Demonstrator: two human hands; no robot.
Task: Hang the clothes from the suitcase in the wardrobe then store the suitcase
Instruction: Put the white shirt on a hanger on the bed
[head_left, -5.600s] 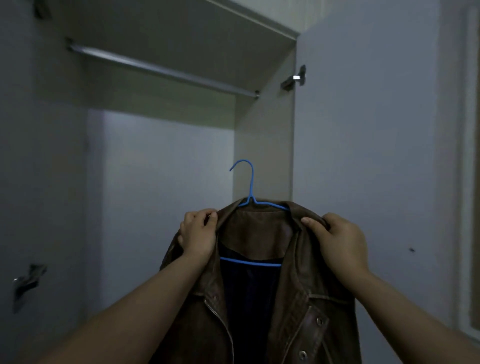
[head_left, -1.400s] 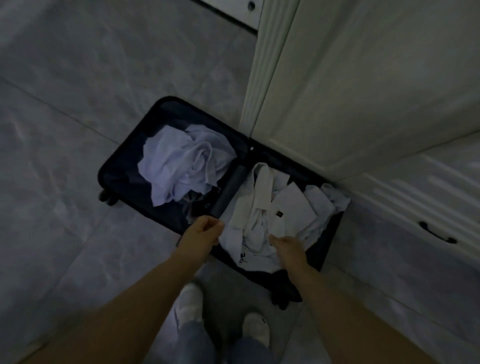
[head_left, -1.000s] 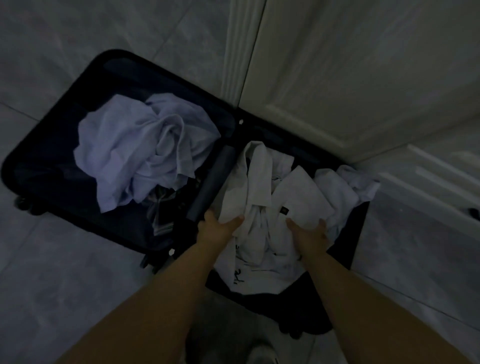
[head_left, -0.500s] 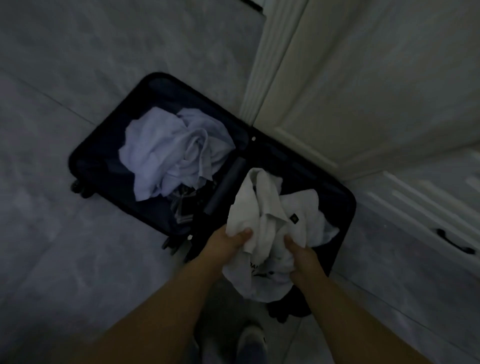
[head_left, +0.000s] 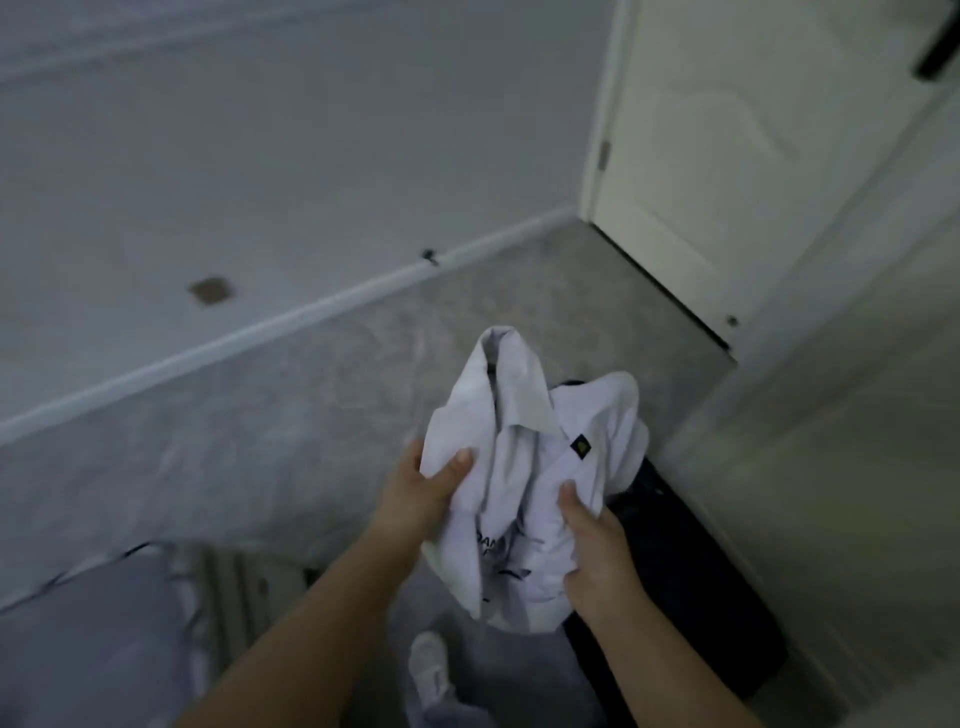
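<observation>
Head view: left hand (head_left: 423, 491) and right hand (head_left: 597, 551) grip a crumpled white shirt (head_left: 524, 467), fingers curled into it. Dark suitcase (head_left: 691, 582) lies below on the floor (head_left: 311, 415).

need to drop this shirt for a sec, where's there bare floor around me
Bare floor runs ahead and left, between the skirting board and your feet. It is crowded low right: the dark suitcase sits against the wardrobe. Both hands, left hand and right hand, grip the white shirt.

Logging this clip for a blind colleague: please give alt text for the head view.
Both hands, left hand and right hand, hold a crumpled white shirt above the dark suitcase. Grey floor, a white door and one white shoe are visible.
</observation>
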